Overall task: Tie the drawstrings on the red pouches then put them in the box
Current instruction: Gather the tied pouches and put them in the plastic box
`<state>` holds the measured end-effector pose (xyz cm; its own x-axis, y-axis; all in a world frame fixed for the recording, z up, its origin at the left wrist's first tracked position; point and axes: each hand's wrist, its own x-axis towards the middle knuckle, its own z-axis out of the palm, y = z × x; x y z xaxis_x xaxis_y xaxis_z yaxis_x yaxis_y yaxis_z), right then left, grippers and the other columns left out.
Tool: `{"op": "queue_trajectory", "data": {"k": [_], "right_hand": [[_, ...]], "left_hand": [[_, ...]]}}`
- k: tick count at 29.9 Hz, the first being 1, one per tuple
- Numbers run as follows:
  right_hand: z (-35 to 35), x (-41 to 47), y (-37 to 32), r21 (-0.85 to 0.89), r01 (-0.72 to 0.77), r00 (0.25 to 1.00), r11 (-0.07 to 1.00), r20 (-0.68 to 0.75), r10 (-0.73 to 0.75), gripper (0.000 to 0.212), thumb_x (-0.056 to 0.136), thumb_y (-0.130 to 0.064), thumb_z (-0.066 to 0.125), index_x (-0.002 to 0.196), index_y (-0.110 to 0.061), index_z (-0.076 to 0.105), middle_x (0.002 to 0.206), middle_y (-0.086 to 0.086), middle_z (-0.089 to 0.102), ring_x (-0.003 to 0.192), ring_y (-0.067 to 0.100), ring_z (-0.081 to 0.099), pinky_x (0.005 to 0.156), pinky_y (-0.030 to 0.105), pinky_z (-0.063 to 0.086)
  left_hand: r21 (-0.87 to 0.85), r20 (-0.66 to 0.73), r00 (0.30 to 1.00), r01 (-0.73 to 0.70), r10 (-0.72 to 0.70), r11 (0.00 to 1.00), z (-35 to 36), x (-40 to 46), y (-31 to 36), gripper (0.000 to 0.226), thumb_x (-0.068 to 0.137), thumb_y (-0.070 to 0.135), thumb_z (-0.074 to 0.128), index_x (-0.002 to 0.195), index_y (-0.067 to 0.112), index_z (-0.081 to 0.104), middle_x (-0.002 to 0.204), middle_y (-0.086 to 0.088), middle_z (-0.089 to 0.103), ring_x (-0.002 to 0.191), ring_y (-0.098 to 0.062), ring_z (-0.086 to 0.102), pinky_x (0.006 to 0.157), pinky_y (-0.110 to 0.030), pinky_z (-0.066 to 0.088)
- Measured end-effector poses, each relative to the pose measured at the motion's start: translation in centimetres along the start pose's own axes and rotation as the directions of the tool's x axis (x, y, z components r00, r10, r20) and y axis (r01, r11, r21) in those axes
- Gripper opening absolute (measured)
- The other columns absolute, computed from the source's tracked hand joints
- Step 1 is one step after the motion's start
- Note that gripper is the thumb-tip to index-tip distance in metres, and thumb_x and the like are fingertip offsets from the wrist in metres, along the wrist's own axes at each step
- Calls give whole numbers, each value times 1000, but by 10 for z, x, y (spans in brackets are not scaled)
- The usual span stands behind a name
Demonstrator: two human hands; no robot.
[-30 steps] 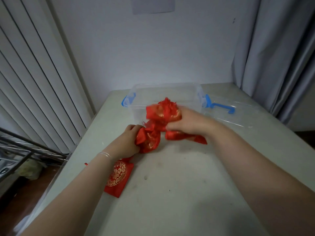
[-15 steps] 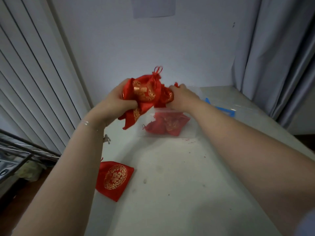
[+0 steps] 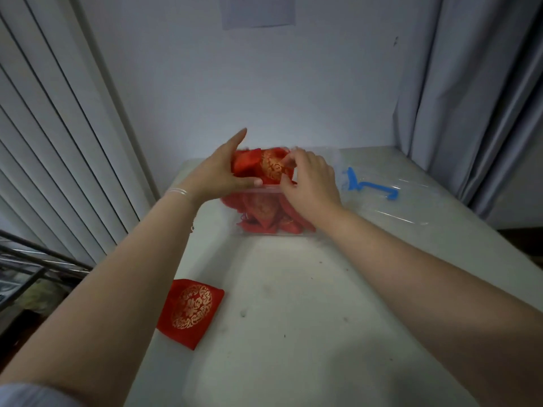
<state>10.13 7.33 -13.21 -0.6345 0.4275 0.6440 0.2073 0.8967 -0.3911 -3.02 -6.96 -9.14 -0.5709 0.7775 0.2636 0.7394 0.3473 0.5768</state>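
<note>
Red pouches (image 3: 271, 167), gold-printed, bunched over the box (image 3: 266, 233).

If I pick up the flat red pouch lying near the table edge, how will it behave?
The flat red fabric pouch with gold print probably flops, since it lies limp and creased. It looks thin and empty, so likely light. Lying flat on the white table, it should not roll.

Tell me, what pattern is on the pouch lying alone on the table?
A round gold emblem on the red pouch, clearest in the head view.
</note>
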Motion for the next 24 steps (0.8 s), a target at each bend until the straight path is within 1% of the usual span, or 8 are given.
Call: {"op": "queue_trajectory", "data": {"k": [3, 6, 8, 10, 12, 15, 18, 24], "right_hand": [[9, -35, -13, 54, 226, 971, 973, -88, -221, 24, 78, -16, 55, 102, -12, 59, 101, 6, 60, 94, 28, 54, 82, 42, 43], [28, -81, -36, 215, 368, 859, 905, 293, -419, 27, 85, -28, 55, 108, -13, 58, 106, 7, 60, 99, 27, 55, 82, 43, 48], [38, -108, -59, 261, 155, 732, 953, 617, -289, 57, 86, -50, 55, 131, -17, 44, 128, 5, 51, 119, 23, 45, 99, 41, 40], [50, -124, -75, 186, 32, 647, 982, 745, -162, 82, 79, -64, 54, 141, -16, 29, 138, 7, 43, 127, 24, 37, 105, 41, 34], [60, -127, -86, 123, 83, 635, 989, 758, -147, 73, 80, -57, 57, 134, -12, 38, 130, 11, 47, 120, 28, 42, 99, 41, 38], [65, -119, -91, 120, 65, 620, 991, 773, -135, 32, 86, -33, 54, 111, -12, 56, 110, 11, 58, 102, 31, 56, 81, 37, 45], [56, -106, -79, 177, 31, 720, 984, 678, -145, 22, 88, -21, 49, 107, -12, 57, 108, 10, 57, 101, 30, 56, 83, 37, 46], [1, -47, -34, 402, -65, 983, 914, 181, -10, 28, 85, -8, 45, 107, -22, 54, 95, -9, 63, 83, 10, 58, 75, 29, 42]], "left_hand": [[52, -48, 998, 45, -42, 998, 2, -9, -12, 67, 86, 60, 53, 145, 39, 27, 150, 10, 36, 134, -12, 37, 108, -32, 29], [56, -59, 996, 71, -68, 996, 2, -17, -26, 48, 95, 57, 35, 136, 34, 46, 136, 10, 53, 127, -13, 46, 102, -29, 33], [38, -77, 994, 77, -74, 996, 1, -23, -31, 41, 97, 48, 39, 133, 32, 49, 130, 11, 56, 121, -9, 49, 100, -28, 33], [3, -94, 993, 70, -69, 998, -1, -29, -34, 38, 96, 44, 46, 131, 31, 51, 127, 12, 58, 120, -7, 51, 104, -29, 35], [-31, -90, 993, 72, -74, 997, -3, -34, -35, 35, 95, 38, 51, 128, 28, 55, 126, 13, 59, 119, -7, 52, 108, -35, 37], [-33, -60, 994, 92, -93, 995, -7, -40, -34, 30, 93, 28, 55, 122, 28, 60, 126, 15, 55, 118, -7, 49, 106, -31, 35], [-42, -9, 996, 88, -89, 995, -8, -43, -34, 33, 92, 24, 56, 125, 29, 59, 125, 16, 50, 117, -4, 42, 97, -24, 28], [-194, -55, 991, 113, -125, 975, -7, -39, -34, 40, 94, 6, 37, 119, 23, 63, 131, 8, 53, 123, -6, 42, 100, -21, 26]]}}
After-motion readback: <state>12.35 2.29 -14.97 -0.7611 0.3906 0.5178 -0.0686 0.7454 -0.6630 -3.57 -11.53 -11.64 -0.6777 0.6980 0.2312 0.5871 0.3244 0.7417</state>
